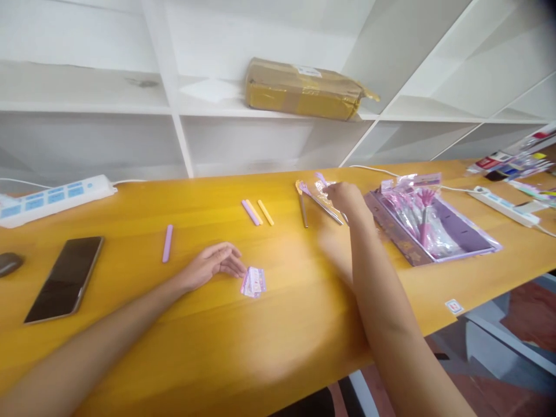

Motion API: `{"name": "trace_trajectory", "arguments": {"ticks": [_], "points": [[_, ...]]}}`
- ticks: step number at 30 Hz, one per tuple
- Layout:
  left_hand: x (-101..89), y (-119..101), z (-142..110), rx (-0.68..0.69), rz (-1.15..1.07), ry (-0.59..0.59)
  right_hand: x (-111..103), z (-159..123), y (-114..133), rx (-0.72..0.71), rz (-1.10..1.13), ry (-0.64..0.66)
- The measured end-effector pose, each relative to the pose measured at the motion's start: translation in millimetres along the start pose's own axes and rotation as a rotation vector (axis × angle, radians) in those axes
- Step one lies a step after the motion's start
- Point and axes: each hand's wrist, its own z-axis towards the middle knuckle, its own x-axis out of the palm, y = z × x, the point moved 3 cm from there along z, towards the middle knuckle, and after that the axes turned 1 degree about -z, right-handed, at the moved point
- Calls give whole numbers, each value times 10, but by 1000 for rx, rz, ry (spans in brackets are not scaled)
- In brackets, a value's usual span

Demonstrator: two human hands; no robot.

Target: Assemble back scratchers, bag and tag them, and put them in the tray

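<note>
Sm. purple/wht cards (pixel 253 282) overlap & metal-shaft scratchers (pixel 322 206) lie splayed on tbl (pixel 295 324).

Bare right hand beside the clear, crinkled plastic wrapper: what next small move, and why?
Perhaps the right hand should draw the wrapper nearer: the hand is beside it, and two silver rods with coloured claws lie unwrapped nearby.

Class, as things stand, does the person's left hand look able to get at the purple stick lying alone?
Probably yes: the purple stick lies uncovered on the table, close to the left hand, with nothing seen standing between them.
</note>
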Motion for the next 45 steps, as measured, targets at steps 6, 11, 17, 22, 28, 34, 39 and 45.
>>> {"name": "trace_trajectory", "arguments": {"ticks": [6,11,17,22,28,34,39,45], "points": [[3,-13,-8,-10,18,-6,-103,-431,1077,-207,266,-216],[-3,2,0,-10,32,-27,385,-849,1966,-415,124,31],[11,12,-5,-6,38,-2,568,-954,2063,-380,54,68],[9,21,11,31,-22,-3,369,-1109,2125,-486,436,133],[-60,43,60,61,-225,-113,159,-1468,2279,-673,735,376],[-43,26,52,52,-165,-140,-7,-1365,2175,-434,1392,367],[26,57,-15,16,167,-2,-296,-1305,2033,-339,2045,513],[67,40,-78,-3,421,79,-409,-1416,2017,-251,2294,453]]}}
